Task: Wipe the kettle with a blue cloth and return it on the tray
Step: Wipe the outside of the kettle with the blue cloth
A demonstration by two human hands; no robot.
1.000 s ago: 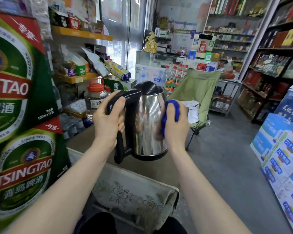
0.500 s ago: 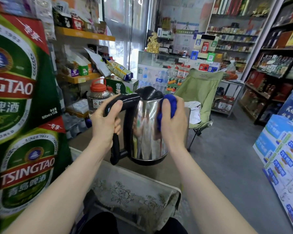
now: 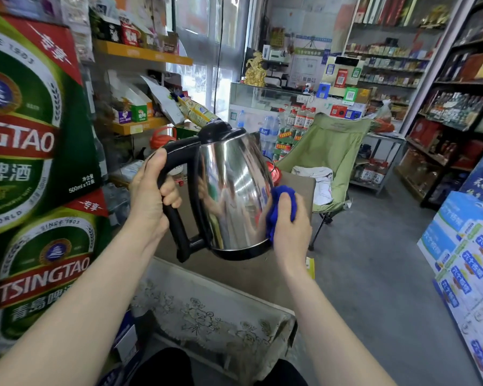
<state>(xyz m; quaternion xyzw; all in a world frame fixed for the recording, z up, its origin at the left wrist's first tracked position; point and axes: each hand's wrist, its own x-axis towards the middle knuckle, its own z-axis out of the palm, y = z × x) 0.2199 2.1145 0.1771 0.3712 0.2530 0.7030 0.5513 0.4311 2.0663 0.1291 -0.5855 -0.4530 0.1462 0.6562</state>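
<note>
At centre, left hand (image 3: 151,195) gripped kettle (image 3: 232,190) handle; right hand (image 3: 290,227) pressed bunched blue cloth (image 3: 280,207) at its 4 o'clock side.

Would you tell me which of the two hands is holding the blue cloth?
The right hand, which presses the bunched blue cloth against the steel kettle; the left hand only grips the black handle.
</note>
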